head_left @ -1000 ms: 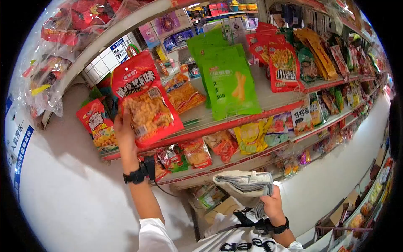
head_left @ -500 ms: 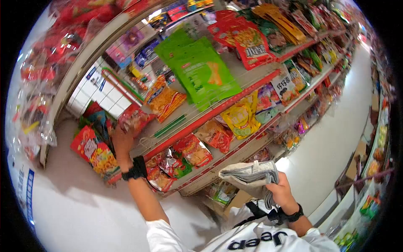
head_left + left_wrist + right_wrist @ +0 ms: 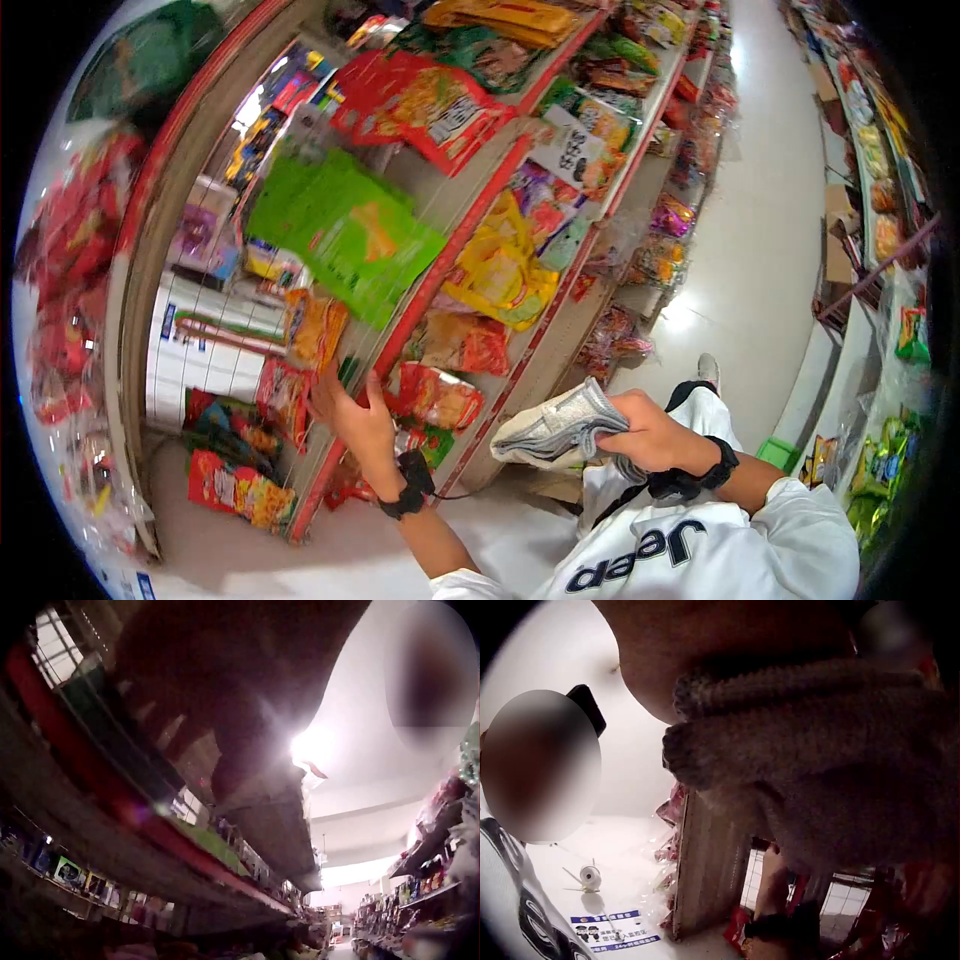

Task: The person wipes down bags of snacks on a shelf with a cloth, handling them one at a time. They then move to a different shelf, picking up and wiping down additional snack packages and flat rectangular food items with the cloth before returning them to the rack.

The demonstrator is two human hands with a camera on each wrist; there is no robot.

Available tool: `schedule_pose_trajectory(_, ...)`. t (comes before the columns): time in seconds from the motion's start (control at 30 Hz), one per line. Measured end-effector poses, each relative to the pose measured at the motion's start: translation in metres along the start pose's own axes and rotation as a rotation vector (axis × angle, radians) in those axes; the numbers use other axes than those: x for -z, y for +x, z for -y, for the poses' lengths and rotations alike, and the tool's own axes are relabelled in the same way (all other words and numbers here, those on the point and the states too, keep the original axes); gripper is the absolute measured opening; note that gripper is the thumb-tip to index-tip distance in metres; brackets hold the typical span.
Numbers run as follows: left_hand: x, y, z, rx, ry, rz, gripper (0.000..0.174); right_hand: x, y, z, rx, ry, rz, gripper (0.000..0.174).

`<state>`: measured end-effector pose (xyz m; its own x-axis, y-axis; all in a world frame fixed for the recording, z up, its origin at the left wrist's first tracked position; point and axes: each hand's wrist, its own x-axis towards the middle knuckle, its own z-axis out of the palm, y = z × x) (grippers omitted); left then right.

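My right hand (image 3: pixel 650 430) grips a folded beige-and-grey cloth (image 3: pixel 550 425) in front of the white shirt. In the right wrist view the thick folds of the cloth (image 3: pixel 802 750) fill much of the picture. My left hand (image 3: pixel 360 425) is at the front edge of the shelf, thumb apart from the fingers and nothing held. A red snack bag (image 3: pixel 283 395) lies just left of its fingertips, and an orange snack bag (image 3: pixel 318 328) is just above them. Dark against the light, the left hand (image 3: pixel 225 690) shows spread fingers in the left wrist view.
A green snack bag (image 3: pixel 345 235) and red bags (image 3: pixel 425 105) lie farther along the same shelf. A red-and-yellow bag (image 3: pixel 238 490) sits at its near end. Yellow packs (image 3: pixel 505 265) fill the tier below. The aisle floor (image 3: pixel 740 270) runs along the right, with another shelf beyond.
My left hand has let go of the large red snack bag, now lying back on the shelf, and moved right along the edge. The view has turned; the right hand keeps the cloth.
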<state>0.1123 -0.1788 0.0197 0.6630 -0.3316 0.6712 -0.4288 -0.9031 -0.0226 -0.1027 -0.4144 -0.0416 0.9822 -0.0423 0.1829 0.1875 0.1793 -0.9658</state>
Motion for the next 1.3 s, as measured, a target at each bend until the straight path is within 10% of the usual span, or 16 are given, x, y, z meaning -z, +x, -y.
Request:
schedule_pose_trajectory(0.27, -0.012, -0.002, -0.106, 0.122, -0.332, -0.269, 0.028, 0.077, -0.022, 0.001, -0.143, 0.075, -0.268, 0.027)
schedule_pose_trajectory(0.37, -0.026, -0.014, -0.172, 0.013, -0.936, 0.287, 0.028, 0.11, -0.026, 0.004, -0.188, -0.003, -0.276, 0.023)
schedule_pose_trajectory(0.47, -0.02, -0.015, -0.252, -0.4, -1.003, 0.667, 0.08, 0.145, -0.023, 0.006, -0.08, -0.139, -0.261, 0.021)
schedule_pose_trajectory(0.93, -0.069, 0.015, -0.473, -0.738, -1.163, 0.987, 0.064, 0.332, -0.059, 0.052, -0.242, -0.98, 0.191, 0.018)
schedule_pose_trajectory(1.3, -0.12, 0.032, -0.547, -0.544, -1.188, 1.017, 0.028, 0.425, -0.055, 0.053, -0.223, -0.805, 0.047, 0.028)
